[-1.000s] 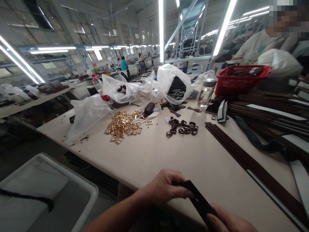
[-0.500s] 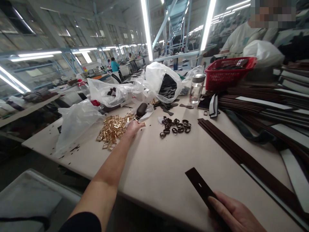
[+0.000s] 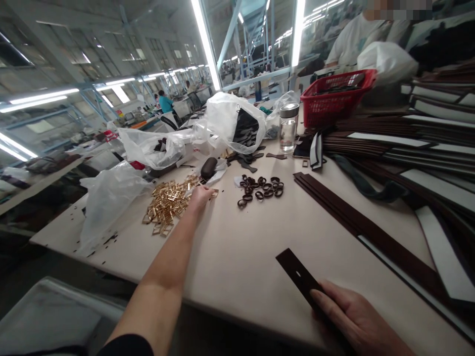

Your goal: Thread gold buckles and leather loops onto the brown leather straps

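My left hand (image 3: 201, 194) reaches across the table, its fingers pinched on a gold rectangular buckle frame (image 3: 214, 193). Just left of that hand lies a heap of similar gold buckle frames (image 3: 168, 200). My right hand (image 3: 351, 309), closed, grips a dark brown leather strap (image 3: 293, 267) near the front edge. The strap's free end points up and left and has a small oblong slot; its other end is hidden by the hand. Dark brown leather loops (image 3: 261, 187) lie in a loose group to the right of my left hand.
Long brown strips (image 3: 345, 225) and stacked straps (image 3: 371, 138) cover the right side. At the back stand a glass bottle (image 3: 288, 131), a red basket (image 3: 334, 99) and plastic bags (image 3: 222, 116). A dark oblong case (image 3: 209, 168) lies behind my left hand. A person (image 3: 351, 39) is beyond the basket.
The whole view has shifted, so things sit further left in the picture. My left hand stays beside the buckle heap with the buckle frame, and my right hand still holds the strap.
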Available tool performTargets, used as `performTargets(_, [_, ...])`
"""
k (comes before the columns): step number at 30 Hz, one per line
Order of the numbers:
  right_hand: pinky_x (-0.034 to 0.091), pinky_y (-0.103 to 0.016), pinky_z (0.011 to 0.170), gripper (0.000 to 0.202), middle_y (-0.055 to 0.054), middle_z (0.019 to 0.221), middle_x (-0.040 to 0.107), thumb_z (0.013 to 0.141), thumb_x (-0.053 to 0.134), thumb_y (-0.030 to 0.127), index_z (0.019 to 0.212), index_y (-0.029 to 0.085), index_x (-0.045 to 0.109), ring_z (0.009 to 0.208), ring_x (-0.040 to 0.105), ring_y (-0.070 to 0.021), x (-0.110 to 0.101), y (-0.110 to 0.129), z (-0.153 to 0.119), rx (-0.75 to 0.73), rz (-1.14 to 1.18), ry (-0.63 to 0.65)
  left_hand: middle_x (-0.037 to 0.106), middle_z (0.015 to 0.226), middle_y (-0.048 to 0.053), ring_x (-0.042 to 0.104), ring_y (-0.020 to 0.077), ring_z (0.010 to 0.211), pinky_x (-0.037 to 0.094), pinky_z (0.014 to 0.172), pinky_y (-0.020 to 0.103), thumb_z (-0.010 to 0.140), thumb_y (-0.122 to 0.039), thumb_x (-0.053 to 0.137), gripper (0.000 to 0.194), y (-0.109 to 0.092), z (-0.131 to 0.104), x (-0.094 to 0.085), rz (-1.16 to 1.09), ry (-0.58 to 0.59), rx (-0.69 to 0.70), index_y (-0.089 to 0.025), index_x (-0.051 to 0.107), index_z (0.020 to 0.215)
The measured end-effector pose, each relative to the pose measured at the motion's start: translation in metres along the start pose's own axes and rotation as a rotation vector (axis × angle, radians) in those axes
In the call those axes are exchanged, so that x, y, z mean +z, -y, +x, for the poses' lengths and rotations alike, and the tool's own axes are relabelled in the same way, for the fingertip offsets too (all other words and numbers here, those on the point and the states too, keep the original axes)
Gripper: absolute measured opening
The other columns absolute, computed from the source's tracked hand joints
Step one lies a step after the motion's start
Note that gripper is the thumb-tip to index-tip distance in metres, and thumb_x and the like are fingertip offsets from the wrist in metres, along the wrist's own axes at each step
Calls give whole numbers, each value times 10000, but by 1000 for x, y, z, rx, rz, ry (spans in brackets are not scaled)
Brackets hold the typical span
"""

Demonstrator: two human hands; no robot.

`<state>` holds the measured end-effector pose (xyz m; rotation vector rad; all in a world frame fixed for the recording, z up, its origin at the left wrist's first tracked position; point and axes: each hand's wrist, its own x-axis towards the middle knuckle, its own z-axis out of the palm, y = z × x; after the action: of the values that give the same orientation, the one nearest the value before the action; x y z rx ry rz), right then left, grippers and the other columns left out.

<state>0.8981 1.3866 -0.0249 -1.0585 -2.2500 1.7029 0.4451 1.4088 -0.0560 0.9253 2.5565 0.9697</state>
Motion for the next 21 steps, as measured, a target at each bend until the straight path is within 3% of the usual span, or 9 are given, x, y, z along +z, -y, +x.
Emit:
performTargets(7, [447,-270,612,478,-19,723,601,963,376,609,806,194,555,645,558,-164,-1,4,-3,60,57,62,693,711,35,655,178,671,503,667,285,761,-426,616,261,-9,-69,0,-264,-8,202,-167,637,789])
performTargets(12, [451,-269,618,431,-29,819,642,962,412,574,893,180,574,670,582,-156,-2,8,-7,68,143,67,726,949,74,709,180,811,561,779,314,801,-428,678,268,-26,-133,1,-629,-59,326,-173,614,849])
performTargets(15, [450,-256,597,411,-34,833,653,964,428,546,898,168,578,644,586,-141,1,13,-9,69,190,82,726,992,71,717,160,780,575,770,303,782,-378,748,253,-38,-168,7,-861,-32,295,-163,625,828])
performTargets(21, [447,-232,550,340,-31,816,663,977,435,461,908,167,592,604,585,-125,13,30,-11,24,207,133,734,974,53,728,165,829,579,788,290,789,-340,789,222,-62,-231,22,-1085,155,130,-164,668,851])
